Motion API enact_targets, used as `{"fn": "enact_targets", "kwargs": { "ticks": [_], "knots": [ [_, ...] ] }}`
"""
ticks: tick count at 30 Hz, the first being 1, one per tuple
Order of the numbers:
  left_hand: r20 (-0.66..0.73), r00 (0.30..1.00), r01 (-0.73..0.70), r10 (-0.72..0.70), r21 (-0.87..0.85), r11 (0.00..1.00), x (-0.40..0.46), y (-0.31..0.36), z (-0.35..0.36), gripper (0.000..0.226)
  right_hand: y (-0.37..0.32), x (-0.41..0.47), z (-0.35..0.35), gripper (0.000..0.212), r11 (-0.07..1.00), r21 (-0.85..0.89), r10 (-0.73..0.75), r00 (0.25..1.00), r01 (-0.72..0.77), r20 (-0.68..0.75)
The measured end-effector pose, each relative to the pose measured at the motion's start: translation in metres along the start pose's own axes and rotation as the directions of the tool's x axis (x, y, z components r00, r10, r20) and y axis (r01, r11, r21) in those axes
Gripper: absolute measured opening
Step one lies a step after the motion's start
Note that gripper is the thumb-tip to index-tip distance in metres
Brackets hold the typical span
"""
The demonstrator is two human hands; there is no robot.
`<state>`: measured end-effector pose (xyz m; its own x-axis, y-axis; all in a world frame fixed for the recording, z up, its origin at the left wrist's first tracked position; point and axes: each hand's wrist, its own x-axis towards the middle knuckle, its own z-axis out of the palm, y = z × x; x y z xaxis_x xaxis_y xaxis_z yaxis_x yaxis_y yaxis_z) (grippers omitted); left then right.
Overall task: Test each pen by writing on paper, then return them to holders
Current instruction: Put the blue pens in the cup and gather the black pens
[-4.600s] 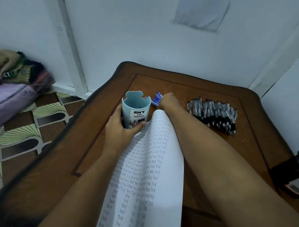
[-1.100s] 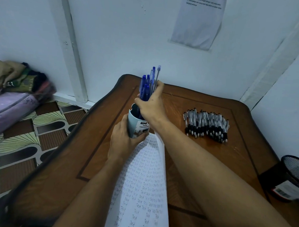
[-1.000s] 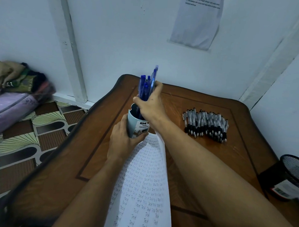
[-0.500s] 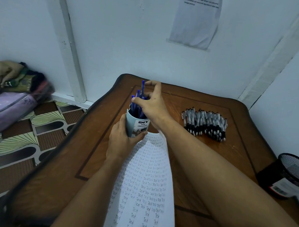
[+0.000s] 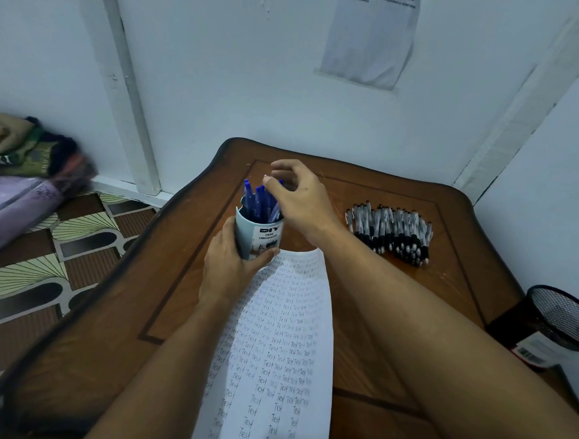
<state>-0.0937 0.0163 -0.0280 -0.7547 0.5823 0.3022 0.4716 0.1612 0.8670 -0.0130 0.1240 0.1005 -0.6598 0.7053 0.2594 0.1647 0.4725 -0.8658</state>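
A light blue holder point(image 5: 259, 236) marked "DIY desk organizer" stands on the wooden table point(image 5: 179, 281). Several blue pens point(image 5: 259, 201) stick out of it. My left hand point(image 5: 229, 266) grips the holder's lower side. My right hand point(image 5: 302, 200) hovers just above and to the right of the pens, fingers loosely curled, holding nothing. A long sheet of paper point(image 5: 275, 351) covered in the word "Test" lies between my forearms, its top edge touching the holder. Several black-and-silver pens point(image 5: 390, 233) lie in a row on the table's right.
A black mesh holder point(image 5: 549, 323) lies tilted off the table's right edge. A printed sheet point(image 5: 369, 37) hangs on the white wall behind. Folded fabric point(image 5: 28, 174) lies on the patterned floor at the left.
My right hand lowered the bunch of blue pens into the holder and let go of them. The hand now sits above the pen tops. My left hand kept its grip.
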Motion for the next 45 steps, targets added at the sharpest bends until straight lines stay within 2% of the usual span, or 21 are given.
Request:
{"fn": "enact_targets", "kwargs": {
  "ticks": [4, 7, 10, 12, 14, 16, 19, 21, 26, 28, 31, 33, 35, 37, 41, 43, 45],
  "knots": [
    [-0.018, 1.0, 0.011, -0.011, -0.001, 1.0, 0.001, -0.001, -0.002, 0.103, 0.008, -0.006, -0.011, 0.029, 0.982, -0.158, -0.102, 0.995, 0.102, 0.011],
    [-0.033, 0.999, 0.005, -0.005, 0.006, 1.0, 0.001, -0.001, -0.002, 0.097, 0.024, -0.018, -0.022, 0.03, 0.87, -0.445, -0.207, 0.977, 0.212, 0.06],
    [-0.041, 0.999, 0.02, -0.019, 0.015, 1.0, -0.002, 0.005, -0.002, 0.092, 0.044, -0.037, -0.034, 0.034, 0.767, -0.599, -0.247, 0.967, 0.231, 0.057],
    [-0.048, 0.998, 0.031, -0.03, 0.025, 0.999, -0.004, 0.007, -0.002, 0.094, 0.054, -0.053, -0.039, 0.028, 0.688, -0.693, -0.217, 0.973, 0.214, 0.084],
    [-0.042, 0.998, 0.05, -0.049, 0.03, 0.998, -0.007, 0.011, -0.004, 0.097, 0.064, -0.07, -0.042, 0.024, 0.606, -0.776, -0.124, 0.984, 0.178, 0.128],
    [-0.021, 0.998, 0.062, -0.061, 0.032, 0.998, -0.007, 0.015, -0.007, 0.103, 0.073, -0.087, -0.044, 0.025, 0.582, -0.804, -0.02, 0.99, 0.123, 0.137],
    [0.01, 0.997, 0.08, -0.08, 0.025, 0.996, -0.006, 0.019, -0.009, 0.109, 0.087, -0.107, -0.045, 0.038, 0.595, -0.804, 0.141, 0.983, 0.008, 0.114],
    [0.018, 0.996, 0.093, -0.093, 0.016, 0.996, -0.007, 0.022, -0.008, 0.106, 0.096, -0.117, -0.044, 0.042, 0.599, -0.801, 0.185, 0.973, -0.002, 0.137],
    [0.058, 0.987, 0.15, -0.15, -0.007, 0.989, -0.011, 0.024, -0.009, 0.103, 0.113, -0.127, -0.045, 0.047, 0.638, -0.769, 0.105, 0.984, 0.044, 0.144],
    [0.061, 0.985, 0.164, -0.164, 0.003, 0.986, -0.014, 0.022, -0.009, 0.094, 0.117, -0.126, -0.048, 0.047, 0.669, -0.742, 0.099, 0.984, 0.042, 0.145],
    [0.022, 0.984, 0.176, -0.177, 0.03, 0.984, -0.022, 0.024, -0.005, 0.087, 0.118, -0.124, -0.051, 0.046, 0.7, -0.713, 0.093, 0.984, 0.043, 0.151],
    [-0.024, 0.982, 0.19, -0.189, 0.088, 0.978, -0.032, 0.03, -0.001, 0.084, 0.117, -0.124, -0.053, 0.045, 0.734, -0.679, 0.095, 0.983, 0.037, 0.156],
    [-0.082, 0.982, 0.182, -0.168, 0.215, 0.96, -0.045, 0.038, 0.002, 0.081, 0.117, -0.128, -0.057, 0.045, 0.758, -0.652, 0.077, 0.988, 0.032, 0.137],
    [-0.078, 0.992, 0.117, -0.097, 0.331, 0.936, -0.06, 0.046, 0.004, 0.078, 0.117, -0.132, -0.062, 0.045, 0.78, -0.625, 0.059, 0.995, 0.001, 0.076],
    [0.142, 0.99, -0.059, -0.003, 0.432, 0.9, -0.085, 0.062, 0.016, 0.08, 0.116, -0.15, -0.075, 0.041, 0.829, -0.544, 0.042, 0.984, -0.13, -0.171],
    [0.262, 0.965, -0.121, -0.008, 0.472, 0.873, -0.094, 0.074, 0.027, 0.087, 0.112, -0.161, -0.083, 0.043, 0.848, -0.465, 0.095, 0.936, -0.254, -0.338],
    [0.334, 0.943, -0.176, -0.011, 0.525, 0.833, -0.101, 0.081, 0.039, 0.09, 0.107, -0.173, -0.094, 0.047, 0.851, -0.358, 0.176, 0.849, -0.386, -0.498]
  ]
}}
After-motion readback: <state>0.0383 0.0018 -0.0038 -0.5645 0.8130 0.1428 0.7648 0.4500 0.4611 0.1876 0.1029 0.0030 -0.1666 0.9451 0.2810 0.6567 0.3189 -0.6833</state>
